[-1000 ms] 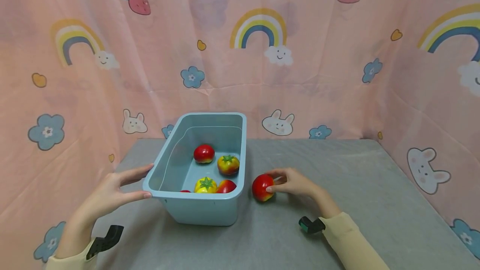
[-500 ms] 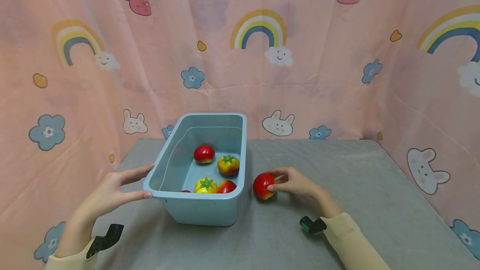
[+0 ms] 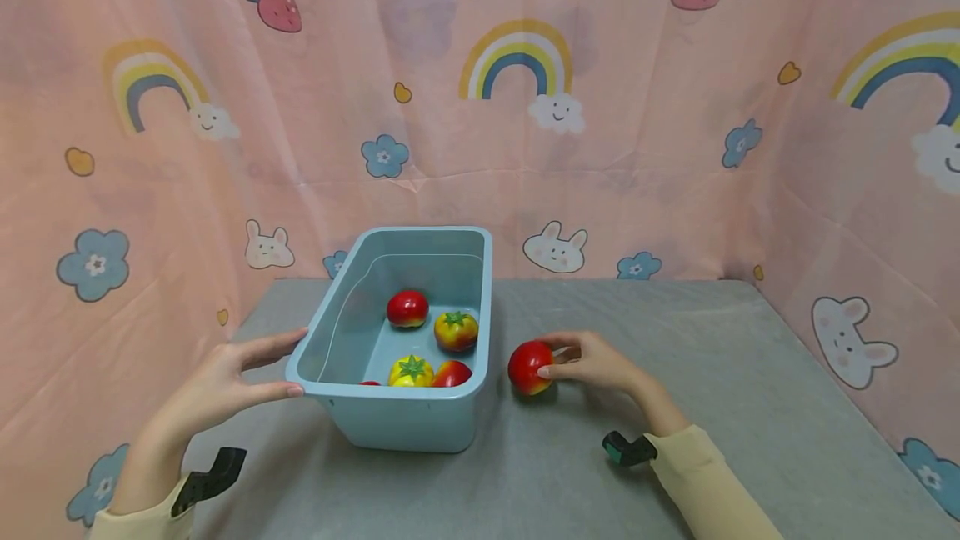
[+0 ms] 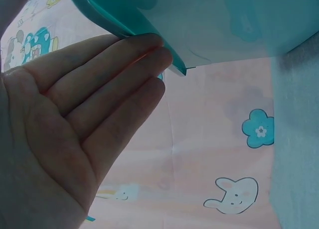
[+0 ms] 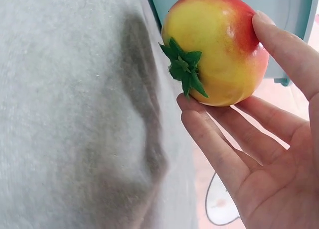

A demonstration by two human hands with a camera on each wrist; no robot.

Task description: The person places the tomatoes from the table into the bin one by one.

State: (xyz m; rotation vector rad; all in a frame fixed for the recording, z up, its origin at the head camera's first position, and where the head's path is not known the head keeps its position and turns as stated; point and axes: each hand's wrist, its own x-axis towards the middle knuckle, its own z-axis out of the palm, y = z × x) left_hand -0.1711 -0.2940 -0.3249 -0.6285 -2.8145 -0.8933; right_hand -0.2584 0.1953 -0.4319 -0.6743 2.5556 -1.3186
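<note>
My right hand (image 3: 596,362) pinches a toy tomato (image 3: 530,367) between thumb and fingertips, to the right of a light-blue plastic bin (image 3: 390,393). In the right wrist view the tomato (image 5: 219,45) shows a yellow and red underside with green leaves, and its shadow falls on the cloth. At the bin's near left corner, my left hand (image 3: 217,386) touches the rim, thumb and fingers spread apart. The left wrist view shows those fingers (image 4: 112,72) nearly straight, tips at the bin's rim (image 4: 107,20).
Inside the bin lie a red tomato (image 3: 408,308), a yellow-red one (image 3: 456,331), a yellow one (image 3: 411,372) and another red one (image 3: 453,373); the front wall partly hides some. Grey cloth (image 3: 645,323) covers the table. A pink printed curtain (image 3: 465,157) hangs behind and at both sides.
My right hand and the tomato in it have shifted slightly to the right and upward in the head view. My left hand and the bin have stayed in place.
</note>
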